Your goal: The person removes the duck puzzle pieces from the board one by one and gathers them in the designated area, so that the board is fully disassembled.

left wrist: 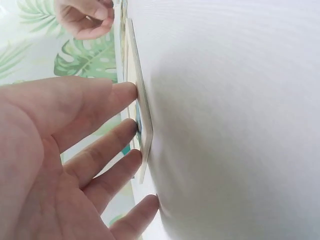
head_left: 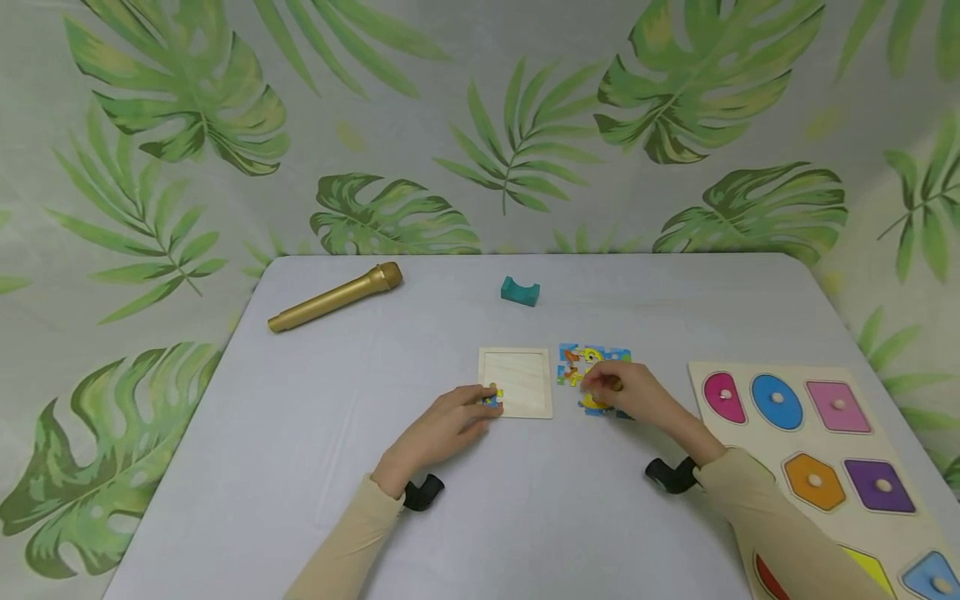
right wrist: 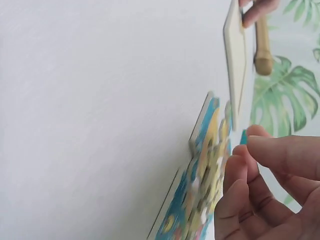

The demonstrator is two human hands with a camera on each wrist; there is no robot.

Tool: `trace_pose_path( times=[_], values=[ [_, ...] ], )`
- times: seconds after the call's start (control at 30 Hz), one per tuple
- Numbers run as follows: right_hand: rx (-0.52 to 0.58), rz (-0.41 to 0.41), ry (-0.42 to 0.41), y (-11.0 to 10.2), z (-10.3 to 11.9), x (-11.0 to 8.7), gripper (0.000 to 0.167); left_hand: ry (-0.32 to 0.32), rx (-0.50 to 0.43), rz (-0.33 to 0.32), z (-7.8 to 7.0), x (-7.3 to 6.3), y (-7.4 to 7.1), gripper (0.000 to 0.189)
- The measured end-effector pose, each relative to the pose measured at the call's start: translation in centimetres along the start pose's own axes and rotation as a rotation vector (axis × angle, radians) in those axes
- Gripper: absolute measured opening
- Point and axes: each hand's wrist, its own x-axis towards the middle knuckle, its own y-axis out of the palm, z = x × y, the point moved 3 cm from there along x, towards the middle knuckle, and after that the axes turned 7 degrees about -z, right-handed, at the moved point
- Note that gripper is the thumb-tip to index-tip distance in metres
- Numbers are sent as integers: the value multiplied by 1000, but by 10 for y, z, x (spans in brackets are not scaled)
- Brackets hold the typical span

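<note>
In the head view, my left hand (head_left: 452, 423) rests at the lower left of a shallow wooden puzzle tray (head_left: 515, 412). Its extended fingertips touch the tray's edge and a colourful jigsaw piece (head_left: 492, 397) in that corner; the left wrist view shows these fingers (left wrist: 107, 145) spread along the rim. To the right of the tray lies a cluster of jigsaw pieces (head_left: 570, 354), blue with a yellow animal picture. Over the cluster hovers my right hand (head_left: 628, 392), partly hiding it. The right wrist view shows its fingers (right wrist: 237, 167) loosely bent, with no piece visible between them.
A gold microphone (head_left: 337, 297) lies at the back left and a small teal curved block (head_left: 520, 292) at the back middle. On the right, a board of knobbed shapes (head_left: 768, 450) extends under my right forearm. Leaf-patterned cloth (head_left: 517, 150) hangs behind the white table.
</note>
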Motion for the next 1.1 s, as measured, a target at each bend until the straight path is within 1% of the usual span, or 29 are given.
trace_pose_path(
  times=[0.13, 0.27, 0.5, 0.73, 0.9, 1.1],
  values=[
    [48, 11, -36, 9, 10, 8, 11, -14, 17, 16, 1, -3, -2, 29],
    [63, 23, -76, 24, 23, 18, 12, -38, 44, 39, 4, -6, -6, 28],
    [114, 58, -123, 50, 42, 34, 15, -48, 52, 76, 8, -10, -9, 29],
    [131, 75, -124, 68, 59, 42, 21, -33, 46, 77, 9, -9, -10, 29],
    [126, 90, -118, 77, 67, 46, 24, -54, 33, 81, 9, -9, -10, 28],
    [128, 103, -109, 84, 71, 48, 23, -67, 16, 76, 7, -8, -11, 27]
  ],
)
